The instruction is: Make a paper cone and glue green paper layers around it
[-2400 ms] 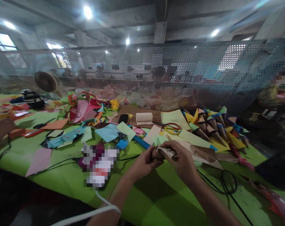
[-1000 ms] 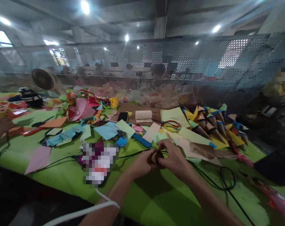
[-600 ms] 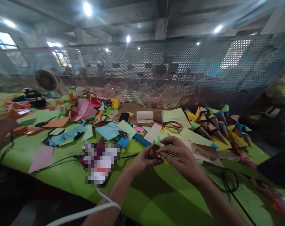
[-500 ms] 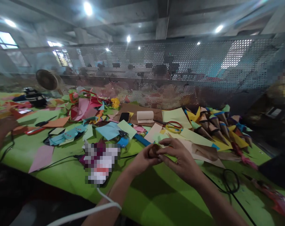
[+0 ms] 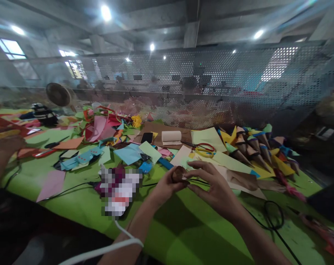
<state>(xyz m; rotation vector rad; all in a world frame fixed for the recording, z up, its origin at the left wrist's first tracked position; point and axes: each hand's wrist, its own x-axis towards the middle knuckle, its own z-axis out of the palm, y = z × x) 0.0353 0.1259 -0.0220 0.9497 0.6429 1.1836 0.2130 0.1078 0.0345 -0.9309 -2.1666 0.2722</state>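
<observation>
My left hand point(image 5: 167, 186) is closed around a small rolled piece of brown paper point(image 5: 178, 173), held just above the green table cover point(image 5: 183, 235). My right hand point(image 5: 213, 187) meets it from the right, its fingertips pinching the edge of the same brown roll. A thin black cable point(image 5: 269, 221) runs under my right hand across the cover. Beyond my hands lie flat sheets of brown and pale green paper point(image 5: 233, 165).
Finished brown paper cones point(image 5: 252, 149) with coloured tips are piled at the right. Red-and-yellow scissors point(image 5: 202, 149), a roll of white tape point(image 5: 171, 137), a black phone point(image 5: 146, 137) and scattered coloured paper scraps point(image 5: 100, 129) lie further back. Another person's hand point(image 5: 7, 145) rests at far left. A perforated metal screen point(image 5: 211, 84) bounds the table.
My hands have kept turning the brown paper: a loose crumpled piece is now a tight small roll, held slightly higher and further left. My right fingers have loosened to a fingertip pinch.
</observation>
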